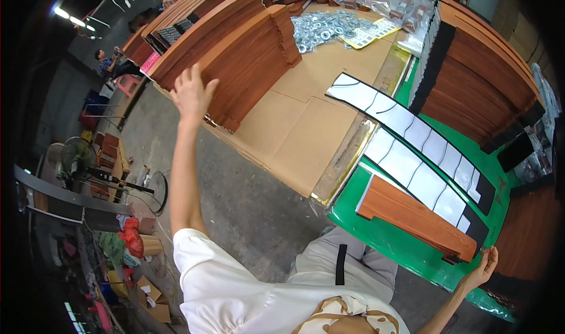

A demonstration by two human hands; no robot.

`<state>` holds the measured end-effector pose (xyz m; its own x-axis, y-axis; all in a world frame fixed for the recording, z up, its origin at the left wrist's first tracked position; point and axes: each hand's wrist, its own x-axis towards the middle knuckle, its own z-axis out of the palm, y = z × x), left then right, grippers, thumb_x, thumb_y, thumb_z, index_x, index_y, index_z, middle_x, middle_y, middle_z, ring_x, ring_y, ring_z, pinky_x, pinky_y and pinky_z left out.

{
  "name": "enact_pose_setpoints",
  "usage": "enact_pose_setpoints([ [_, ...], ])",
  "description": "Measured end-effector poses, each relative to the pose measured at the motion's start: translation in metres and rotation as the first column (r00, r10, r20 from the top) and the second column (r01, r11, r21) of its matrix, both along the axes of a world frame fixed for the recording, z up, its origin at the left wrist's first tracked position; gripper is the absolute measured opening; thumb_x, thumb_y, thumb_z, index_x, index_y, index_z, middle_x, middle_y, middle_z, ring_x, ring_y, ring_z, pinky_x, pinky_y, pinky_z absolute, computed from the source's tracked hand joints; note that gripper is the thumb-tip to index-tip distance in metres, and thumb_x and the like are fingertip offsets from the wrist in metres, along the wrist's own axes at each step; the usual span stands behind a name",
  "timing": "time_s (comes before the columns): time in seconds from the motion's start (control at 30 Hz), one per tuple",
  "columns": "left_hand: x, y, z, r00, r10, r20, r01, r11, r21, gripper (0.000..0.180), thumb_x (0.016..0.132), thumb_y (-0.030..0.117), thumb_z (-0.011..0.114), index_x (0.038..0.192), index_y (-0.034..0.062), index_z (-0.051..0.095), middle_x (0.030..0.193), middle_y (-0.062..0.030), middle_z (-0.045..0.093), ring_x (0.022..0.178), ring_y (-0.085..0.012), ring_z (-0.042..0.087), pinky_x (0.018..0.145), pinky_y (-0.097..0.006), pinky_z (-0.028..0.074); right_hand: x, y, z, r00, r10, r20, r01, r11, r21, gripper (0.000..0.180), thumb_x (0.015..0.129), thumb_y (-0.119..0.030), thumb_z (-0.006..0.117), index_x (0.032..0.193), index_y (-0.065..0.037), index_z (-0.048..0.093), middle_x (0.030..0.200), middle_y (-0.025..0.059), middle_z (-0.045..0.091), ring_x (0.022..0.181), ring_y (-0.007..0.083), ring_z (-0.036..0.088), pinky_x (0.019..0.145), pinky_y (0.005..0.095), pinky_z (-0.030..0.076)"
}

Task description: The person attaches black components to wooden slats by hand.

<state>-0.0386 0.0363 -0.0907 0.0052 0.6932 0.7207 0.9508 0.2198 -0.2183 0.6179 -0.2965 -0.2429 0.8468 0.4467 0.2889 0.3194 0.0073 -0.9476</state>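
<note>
My left hand (191,95) reaches out with fingers spread, holding nothing. It is in front of the near ends of curved reddish-brown wood-look panels (250,57) that stand on edge in a row; I cannot tell whether it touches them. At the lower right, my right hand (485,268) has its fingers bent together by the table's edge. Those fingers meet the black tip of a white, black-edged strip (406,169), and what they pinch is too small to make out. A short brown panel (412,219) lies beside that strip. Another white strip (412,128) lies parallel, farther off.
Cardboard (294,128) covers the table at centre, joining a green tabletop (376,240). Metal rings (329,31) lie heaped behind, near a yellow-edged sheet (371,34). More brown panels (482,75) stand at right. A fan (76,157) is on the left, and a person (107,62) sits beyond.
</note>
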Motion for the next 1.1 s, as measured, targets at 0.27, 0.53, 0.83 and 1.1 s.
enact_pose_setpoints([
  [0.27,-0.057,0.013,0.040,0.943,-0.068,0.327,0.178,0.931,-0.320,0.041,0.082,0.037,0.064,0.107,0.0049,0.064,0.091,-0.0198,0.066,0.090,-0.0336,0.064,0.077,-0.041,0.050,-0.004,0.007,-0.001,1.000,-0.004,0.020,0.004,1.000,-0.019,0.016,0.092,-0.002,0.053,0.104,0.002,0.061,0.106,0.0076,0.060,0.099,0.0149,0.056,0.091,0.0278,0.045],
  [0.53,-0.032,0.006,0.057,0.957,-0.260,-0.125,0.257,0.965,-0.044,0.023,0.092,0.025,0.053,0.101,0.0053,0.060,0.096,-0.0150,0.065,0.086,-0.0326,0.063,0.070,-0.041,0.050,-0.021,0.010,0.008,0.992,0.057,0.109,-0.054,0.998,-0.027,0.013,0.090,0.003,0.052,0.097,0.004,0.063,0.102,0.0086,0.062,0.099,0.0164,0.057,0.091,0.0282,0.044],
  [0.83,0.146,-0.110,0.051,0.605,-0.776,0.180,0.794,0.603,-0.071,0.017,0.084,0.003,0.063,0.099,-0.0004,0.057,0.084,-0.0124,0.060,0.071,-0.0285,0.060,0.061,-0.036,0.048,-0.085,0.018,0.077,0.700,0.279,0.658,-0.263,0.957,-0.125,0.016,0.084,0.010,0.055,0.097,0.002,0.062,0.103,0.0126,0.061,0.099,0.0241,0.058,0.091,0.0339,0.046],
  [1.1,0.266,-0.152,-0.014,0.162,-0.885,0.436,0.969,0.059,-0.240,0.027,0.075,0.006,0.069,0.099,0.0029,0.057,0.076,-0.0111,0.055,0.064,-0.0285,0.056,0.055,-0.037,0.044,-0.114,0.049,0.102,0.340,0.444,0.829,-0.156,0.896,-0.416,0.040,0.071,-0.009,0.073,0.108,-0.008,0.061,0.111,0.0075,0.059,0.108,0.0280,0.055,0.097,0.0505,0.037],
])
